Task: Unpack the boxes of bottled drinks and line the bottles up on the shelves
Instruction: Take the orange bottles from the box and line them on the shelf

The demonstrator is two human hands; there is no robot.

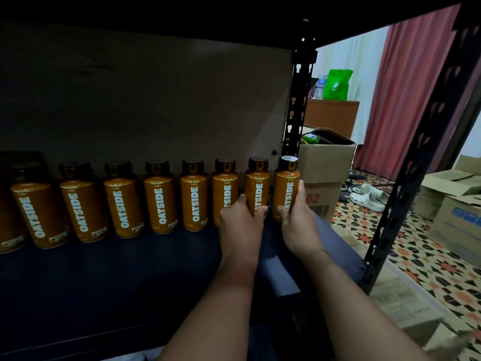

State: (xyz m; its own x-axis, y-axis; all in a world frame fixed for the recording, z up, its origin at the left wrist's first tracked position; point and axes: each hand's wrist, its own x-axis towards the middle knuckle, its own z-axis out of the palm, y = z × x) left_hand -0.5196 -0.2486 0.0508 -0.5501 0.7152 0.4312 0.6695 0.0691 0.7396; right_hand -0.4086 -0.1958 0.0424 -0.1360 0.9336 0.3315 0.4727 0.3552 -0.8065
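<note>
Bottles of Oatside oat latte (158,196) stand in a row at the back of the dark shelf (109,277). At its right end the left hand (240,225) grips the second-last bottle (257,188) and the right hand (299,222) grips the last bottle (286,188), beside the rack post (296,100).

Leftmost bottle (6,220) cut by frame edge; label blurred.

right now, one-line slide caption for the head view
Both hands, left hand and right hand, set the last two Oatside bottles in the shelf row.
</note>
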